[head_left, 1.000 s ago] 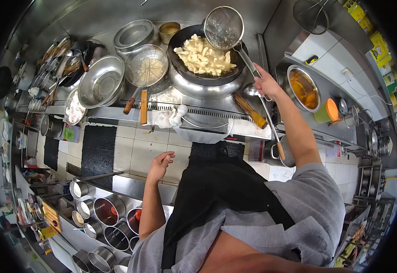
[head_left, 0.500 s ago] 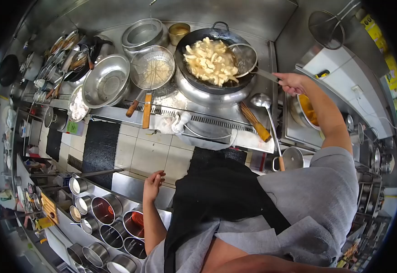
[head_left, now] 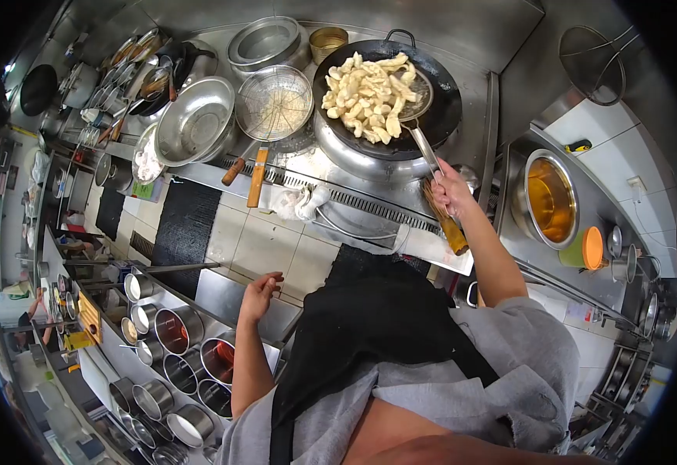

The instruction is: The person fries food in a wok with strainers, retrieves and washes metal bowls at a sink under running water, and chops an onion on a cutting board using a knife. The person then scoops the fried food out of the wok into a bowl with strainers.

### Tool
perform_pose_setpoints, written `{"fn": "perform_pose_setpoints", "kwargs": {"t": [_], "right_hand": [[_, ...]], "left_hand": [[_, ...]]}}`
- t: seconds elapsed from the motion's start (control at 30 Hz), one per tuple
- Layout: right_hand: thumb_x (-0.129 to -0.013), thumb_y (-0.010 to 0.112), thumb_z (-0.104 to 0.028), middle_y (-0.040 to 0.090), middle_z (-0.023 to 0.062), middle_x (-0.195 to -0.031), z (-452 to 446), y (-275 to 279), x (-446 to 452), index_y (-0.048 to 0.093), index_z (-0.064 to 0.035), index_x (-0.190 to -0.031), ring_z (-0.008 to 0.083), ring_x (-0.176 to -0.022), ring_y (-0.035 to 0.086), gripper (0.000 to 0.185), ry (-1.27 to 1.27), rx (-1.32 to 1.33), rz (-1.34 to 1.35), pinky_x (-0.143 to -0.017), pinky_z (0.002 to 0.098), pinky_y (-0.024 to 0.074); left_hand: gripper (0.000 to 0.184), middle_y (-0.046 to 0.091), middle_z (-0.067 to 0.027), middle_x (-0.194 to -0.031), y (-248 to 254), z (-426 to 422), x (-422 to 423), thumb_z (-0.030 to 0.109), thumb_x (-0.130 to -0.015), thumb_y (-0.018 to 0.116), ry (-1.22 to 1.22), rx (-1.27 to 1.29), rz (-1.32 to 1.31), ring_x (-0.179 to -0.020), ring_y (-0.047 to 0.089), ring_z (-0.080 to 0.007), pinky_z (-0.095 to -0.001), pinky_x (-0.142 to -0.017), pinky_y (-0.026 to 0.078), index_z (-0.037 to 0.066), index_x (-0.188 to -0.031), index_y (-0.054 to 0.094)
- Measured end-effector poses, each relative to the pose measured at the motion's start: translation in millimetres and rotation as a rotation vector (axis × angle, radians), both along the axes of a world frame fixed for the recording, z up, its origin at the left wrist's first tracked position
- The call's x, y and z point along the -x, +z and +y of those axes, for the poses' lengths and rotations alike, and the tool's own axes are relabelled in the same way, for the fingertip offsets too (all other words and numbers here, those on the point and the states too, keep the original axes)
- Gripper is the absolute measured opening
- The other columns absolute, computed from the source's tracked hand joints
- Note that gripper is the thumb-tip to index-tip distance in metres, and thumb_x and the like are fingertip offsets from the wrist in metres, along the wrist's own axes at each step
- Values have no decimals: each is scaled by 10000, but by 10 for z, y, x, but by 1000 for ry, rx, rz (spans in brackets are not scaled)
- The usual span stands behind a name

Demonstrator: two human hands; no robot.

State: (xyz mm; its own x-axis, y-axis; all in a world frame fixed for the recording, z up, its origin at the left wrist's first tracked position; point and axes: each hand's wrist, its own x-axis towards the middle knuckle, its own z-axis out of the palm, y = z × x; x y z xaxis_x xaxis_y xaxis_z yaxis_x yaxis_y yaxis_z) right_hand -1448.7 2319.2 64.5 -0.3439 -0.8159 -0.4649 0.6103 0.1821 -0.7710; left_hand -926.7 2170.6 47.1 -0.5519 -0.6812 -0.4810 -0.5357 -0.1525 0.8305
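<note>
My right hand (head_left: 451, 191) is wrapped around the metal handle of a skimmer (head_left: 423, 144), to the right of a black wok (head_left: 445, 89). The skimmer's head is in the wok, partly hidden under a heap of pale, lumpy food pieces (head_left: 368, 97). Much of the wok's dark inner wall shows around the food. Below my right hand lies a bamboo brush (head_left: 451, 231), partly covered by the hand. My left hand (head_left: 259, 297) hangs low at my left side, above the floor, holding nothing, with loosely bent fingers.
Left of the wok sit a strainer (head_left: 276, 103) with crumbs, a metal bowl (head_left: 196, 120) and a lidded pot (head_left: 265, 43). A bowl of amber oil (head_left: 551, 200) stands at right, beside an orange-topped container (head_left: 592, 248). Several pots of sauce (head_left: 174, 332) stand lower left.
My right hand has drawn in and down, turning the skimmer's handle steeper. The food now sits heaped over the skimmer, and less liquid shows. My view has shifted; the left hand stays low.
</note>
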Motion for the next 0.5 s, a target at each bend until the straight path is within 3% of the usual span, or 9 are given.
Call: {"fn": "perform_pose_setpoints", "kwargs": {"t": [0.13, 0.3, 0.5], "right_hand": [[-1025, 470, -160, 394, -17, -641, 200, 243, -119, 256, -275, -1522, 64, -442, 320, 554, -64, -101, 149, -391, 226, 303], [-1009, 455, -81, 433, 7, -691, 367, 555, -87, 222, -214, -1544, 92, -575, 382, 598, -24, -221, 460, -458, 248, 341], [-1004, 449, -81, 429, 7, -657, 260, 637, -33, 219, -211, -1546, 99, -505, 375, 603, -132, -239, 570, -434, 272, 354]], "left_hand": [[404, 696, -83, -1127, -142, -33, -95, 349, -1014, 505, 2, -26, -5, -916, 650, -175, -298, -751, 486, 50, -1261, 617], [389, 690, -55, -1132, -422, 11, -154, 349, -1014, 505, -44, -138, 1, -904, 649, -161, -281, -709, 475, 79, -1273, 611], [367, 684, -42, -1145, -714, -42, -322, 332, -1017, 503, -41, -211, 26, -892, 646, -156, -288, -697, 483, 98, -1280, 608]]}}
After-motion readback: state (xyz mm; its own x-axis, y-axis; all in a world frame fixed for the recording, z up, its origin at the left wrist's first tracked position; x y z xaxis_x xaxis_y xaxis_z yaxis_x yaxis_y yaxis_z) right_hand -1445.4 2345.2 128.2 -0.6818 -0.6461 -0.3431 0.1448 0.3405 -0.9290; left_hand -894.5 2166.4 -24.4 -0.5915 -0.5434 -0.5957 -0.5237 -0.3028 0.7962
